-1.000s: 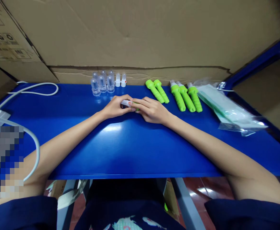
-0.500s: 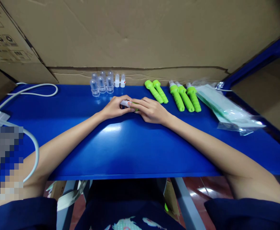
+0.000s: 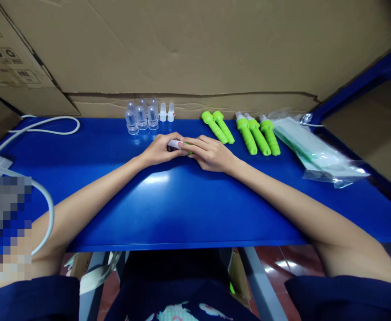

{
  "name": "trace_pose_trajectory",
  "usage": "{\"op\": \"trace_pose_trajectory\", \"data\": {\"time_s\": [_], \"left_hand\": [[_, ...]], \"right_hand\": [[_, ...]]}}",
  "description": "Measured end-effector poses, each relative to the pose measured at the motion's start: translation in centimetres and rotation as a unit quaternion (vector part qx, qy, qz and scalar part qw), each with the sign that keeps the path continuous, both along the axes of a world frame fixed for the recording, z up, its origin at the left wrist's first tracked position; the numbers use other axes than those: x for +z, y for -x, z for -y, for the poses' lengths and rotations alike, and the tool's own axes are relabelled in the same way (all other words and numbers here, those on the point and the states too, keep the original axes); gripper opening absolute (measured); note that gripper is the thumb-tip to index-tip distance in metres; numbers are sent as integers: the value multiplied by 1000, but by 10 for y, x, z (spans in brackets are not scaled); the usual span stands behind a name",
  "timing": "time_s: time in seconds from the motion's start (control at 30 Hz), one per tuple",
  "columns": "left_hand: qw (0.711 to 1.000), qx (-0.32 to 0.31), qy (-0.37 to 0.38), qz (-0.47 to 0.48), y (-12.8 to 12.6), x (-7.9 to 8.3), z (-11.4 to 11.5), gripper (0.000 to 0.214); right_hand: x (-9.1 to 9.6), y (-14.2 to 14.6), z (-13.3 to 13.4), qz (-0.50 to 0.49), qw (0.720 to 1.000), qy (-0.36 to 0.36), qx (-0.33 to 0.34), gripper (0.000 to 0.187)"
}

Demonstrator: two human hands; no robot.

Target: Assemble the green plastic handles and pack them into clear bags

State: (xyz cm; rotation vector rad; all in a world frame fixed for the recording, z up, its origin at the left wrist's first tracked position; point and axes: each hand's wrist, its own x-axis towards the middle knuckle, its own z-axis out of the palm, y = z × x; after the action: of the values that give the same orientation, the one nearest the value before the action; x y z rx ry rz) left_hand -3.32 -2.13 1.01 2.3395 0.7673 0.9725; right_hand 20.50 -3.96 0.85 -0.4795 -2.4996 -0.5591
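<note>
1. Here, both forearms (image 3: 112, 183) slant inward over the bench (image 3: 182, 209).
2. The left hand (image 3: 157, 149) grips a white-and-green piece (image 3: 174, 143) between the hands.
3. The right hand (image 3: 213, 154), back upward, closes its fingers over the piece.

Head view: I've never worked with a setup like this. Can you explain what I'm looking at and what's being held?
There's no machine here: a camera on a person's head looks forward and down at their bare hands. Every picture comes from it.

The left hand and right hand meet around a small white-and-green item; fingers hide most of it, so I can't tell whether it's one part or two.

On the blue table, beyond the hands, stand six clear domed pieces and two small white pieces with clear tips. Rightward lie five green handles, three of them clear-tipped, then a clear bag of pale sheets.
</note>
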Motion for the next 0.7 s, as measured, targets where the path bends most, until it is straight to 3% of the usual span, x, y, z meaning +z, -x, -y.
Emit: {"op": "trace_pose_trajectory", "data": {"time_s": [0.33, 0.43, 0.57, 0.7], "left_hand": [[1000, 13, 11, -6, 0, -1, 0, 47], [999, 24, 5, 29, 0, -5, -4, 58], [989, 81, -31, 117, 1, -12, -10, 76], [987, 110, -36, 114, 0, -12, -9, 57]], "right_hand": [[-2, -1, -1, -6, 999, 36, 9, 45], [-2, -3, -3, -24, 998, 66, 5, 45], [4, -13, -9, -79, 989, 112, -51, 43], [9, -32, -23, -193, 962, 128, -146, 51]]}}
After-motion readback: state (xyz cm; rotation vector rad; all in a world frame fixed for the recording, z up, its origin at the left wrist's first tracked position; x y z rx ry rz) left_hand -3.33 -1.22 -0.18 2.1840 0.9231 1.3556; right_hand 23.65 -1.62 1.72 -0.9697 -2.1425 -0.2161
